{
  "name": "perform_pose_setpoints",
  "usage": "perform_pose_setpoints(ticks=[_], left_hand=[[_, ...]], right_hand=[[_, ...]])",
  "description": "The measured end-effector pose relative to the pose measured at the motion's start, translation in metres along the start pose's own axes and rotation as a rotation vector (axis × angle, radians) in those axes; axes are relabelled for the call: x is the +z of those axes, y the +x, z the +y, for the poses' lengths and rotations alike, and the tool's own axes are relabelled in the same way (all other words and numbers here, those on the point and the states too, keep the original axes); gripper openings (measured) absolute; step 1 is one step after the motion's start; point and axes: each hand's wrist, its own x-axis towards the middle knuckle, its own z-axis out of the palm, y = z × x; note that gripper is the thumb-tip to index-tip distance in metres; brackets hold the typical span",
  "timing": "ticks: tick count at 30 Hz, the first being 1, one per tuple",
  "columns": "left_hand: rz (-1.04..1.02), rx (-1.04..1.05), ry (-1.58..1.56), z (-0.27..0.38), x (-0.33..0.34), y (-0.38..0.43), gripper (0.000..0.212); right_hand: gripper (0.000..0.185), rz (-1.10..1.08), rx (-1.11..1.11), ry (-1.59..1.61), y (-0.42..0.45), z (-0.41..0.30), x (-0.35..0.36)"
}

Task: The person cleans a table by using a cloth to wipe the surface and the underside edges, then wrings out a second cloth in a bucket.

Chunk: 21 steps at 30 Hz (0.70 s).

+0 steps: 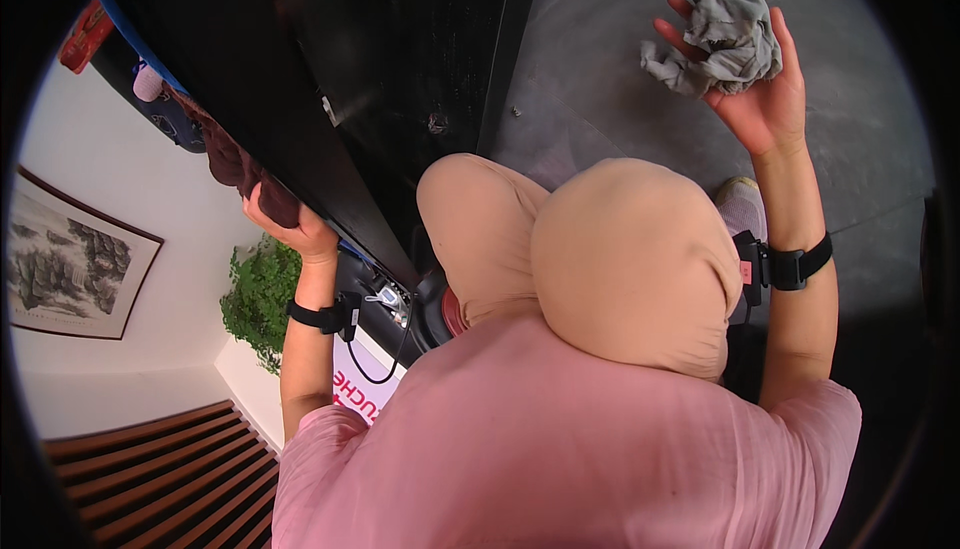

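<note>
On the upper right, a crumpled grey cloth [731, 31] rests in the palm of my right hand [765, 103], its fingers partly curled up around the edges. My left hand [296, 226] is at the left, its thumb and fingers around the end of a dark maroon cloth [232, 163] on a black ledge [330, 196]. Farther along that ledge are a dark blue item [169, 118], a small pale purple item [148, 84] and a red item [88, 35]. Both forearms wear black straps with small devices.
Below the ledge, a black panel [405, 61] meets the grey floor [592, 61]. A green leafy plant [262, 294], a framed ink painting [75, 264] and wooden slats [165, 466] stand at the left. Small items lie on a dark surface by my left forearm. A shoe [742, 208] shows beside my knee.
</note>
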Motion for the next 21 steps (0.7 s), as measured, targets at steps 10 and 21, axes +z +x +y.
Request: perform_pose_setpoints(ticks=[10, 21], left_hand=[[0.051, -0.003, 0.058, -0.002, 0.003, -0.01, 0.047], [-0.174, 0.042, 0.009, -0.069, -0.036, -0.132, 0.07]], right_hand=[[0.048, 0.875, -0.274, -0.427, 0.026, 0.012, 0.071], [0.055, 0.435, -0.293, -1.512, 0.133, 0.142, 0.209]])
